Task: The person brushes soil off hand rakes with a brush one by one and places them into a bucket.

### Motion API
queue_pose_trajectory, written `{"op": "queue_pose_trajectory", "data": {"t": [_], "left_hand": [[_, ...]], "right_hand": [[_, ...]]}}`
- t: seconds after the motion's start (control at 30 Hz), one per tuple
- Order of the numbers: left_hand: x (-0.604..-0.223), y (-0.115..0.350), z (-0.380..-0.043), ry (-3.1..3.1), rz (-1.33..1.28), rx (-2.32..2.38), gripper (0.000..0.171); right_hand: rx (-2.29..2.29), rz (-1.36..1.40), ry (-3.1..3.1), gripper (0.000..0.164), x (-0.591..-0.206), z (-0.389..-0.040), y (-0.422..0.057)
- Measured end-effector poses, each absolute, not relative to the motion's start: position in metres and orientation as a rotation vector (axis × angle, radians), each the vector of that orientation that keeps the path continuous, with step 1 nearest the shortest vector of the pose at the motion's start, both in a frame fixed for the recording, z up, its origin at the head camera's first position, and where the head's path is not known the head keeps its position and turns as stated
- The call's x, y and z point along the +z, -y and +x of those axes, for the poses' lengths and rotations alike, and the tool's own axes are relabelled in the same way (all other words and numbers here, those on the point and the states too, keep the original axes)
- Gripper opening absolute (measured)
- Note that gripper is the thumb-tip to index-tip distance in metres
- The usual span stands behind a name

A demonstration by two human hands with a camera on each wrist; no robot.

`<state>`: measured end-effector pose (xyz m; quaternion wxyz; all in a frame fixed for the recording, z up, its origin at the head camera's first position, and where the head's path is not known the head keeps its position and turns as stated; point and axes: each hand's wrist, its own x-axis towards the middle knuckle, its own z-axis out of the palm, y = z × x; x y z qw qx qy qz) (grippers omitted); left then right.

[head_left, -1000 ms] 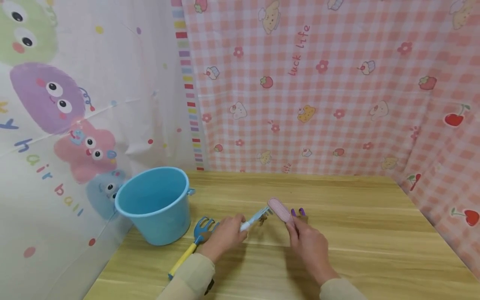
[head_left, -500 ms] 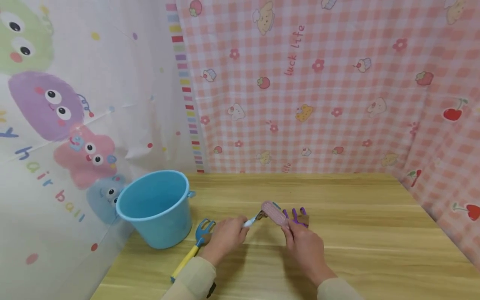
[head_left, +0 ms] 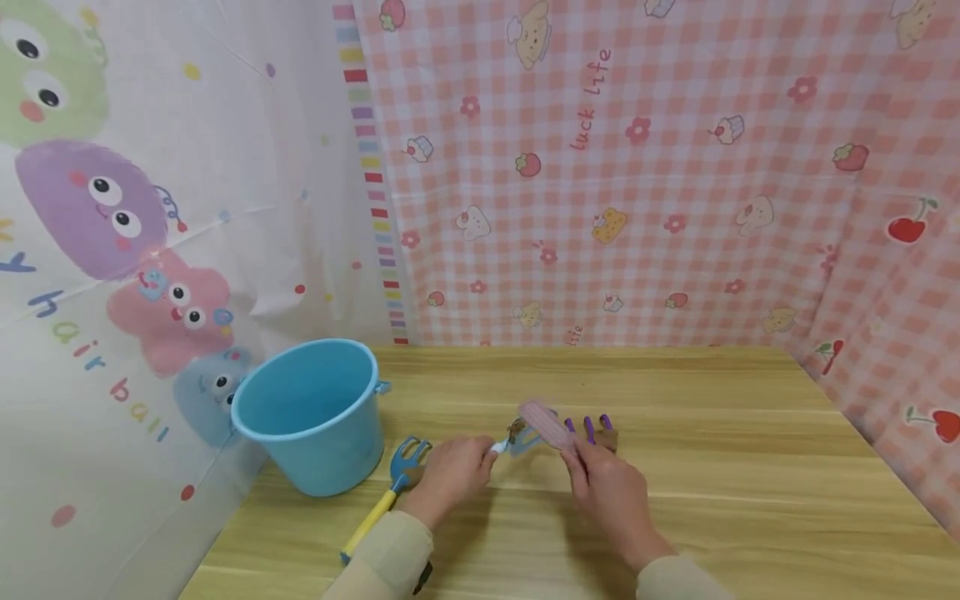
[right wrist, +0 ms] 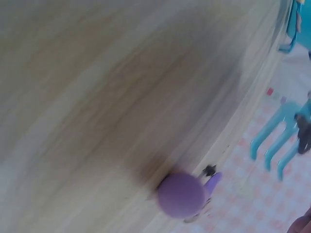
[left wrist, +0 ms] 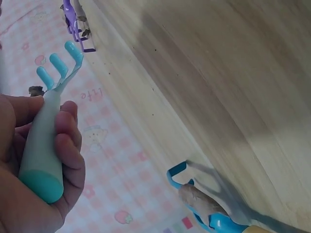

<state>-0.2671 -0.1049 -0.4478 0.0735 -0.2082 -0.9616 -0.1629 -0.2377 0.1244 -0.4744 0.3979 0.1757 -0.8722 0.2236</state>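
Note:
My left hand (head_left: 456, 471) grips the pale handle of a small toy rake (left wrist: 41, 141) with light blue tines. A brown clump (head_left: 516, 430) sits at the base of the tines, also showing dark beside the thumb in the left wrist view. In my right hand (head_left: 613, 492) is a pink brush (head_left: 542, 423) by its handle, its head overlapping the rake's tines in the head view. The brush is out of sight in both wrist views. Part of the light blue tines (right wrist: 274, 138) appears at the right of the right wrist view.
A blue bucket (head_left: 360, 450) stands at the left. Near it lies a blue rake with a yellow handle (head_left: 369, 527), a brown lump (left wrist: 199, 199) on its tines. A purple rake (head_left: 590, 431) with a brown lump lies beyond my right hand. Printed cloths hang behind the wooden table (head_left: 750, 467).
The brush has shifted a little left, over the rake. The rake's tines have turned and moved under the brush head. The view has tilted slightly; the bucket and other rakes stay put.

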Motion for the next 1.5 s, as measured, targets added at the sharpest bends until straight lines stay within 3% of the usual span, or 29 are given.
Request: {"op": "queue_pose_trajectory", "data": {"t": [0.13,0.6,1.0,1.23,1.5], "left_hand": [[-0.447,0.104,-0.267,2.879,-0.62,-0.492,0.034],[-0.441,0.106,-0.266,2.89,-0.633,-0.617,0.031],[-0.446,0.106,-0.268,2.934,-0.613,-0.767,0.023],[-0.447,0.111,-0.268,2.904,-0.576,-1.009,0.027],[-0.451,0.116,-0.27,2.852,-0.646,-1.02,0.028]], "right_hand": [[0.493,0.536,2.202,0.02,-0.474,-0.236,-0.117],[0.63,0.253,2.464,0.012,-0.482,-0.242,-0.132],[0.637,0.24,2.448,0.009,-0.477,-0.243,-0.126],[0.533,0.424,2.365,0.013,-0.477,-0.238,-0.116],[0.59,0.296,2.456,0.011,-0.481,-0.243,-0.126]]}}
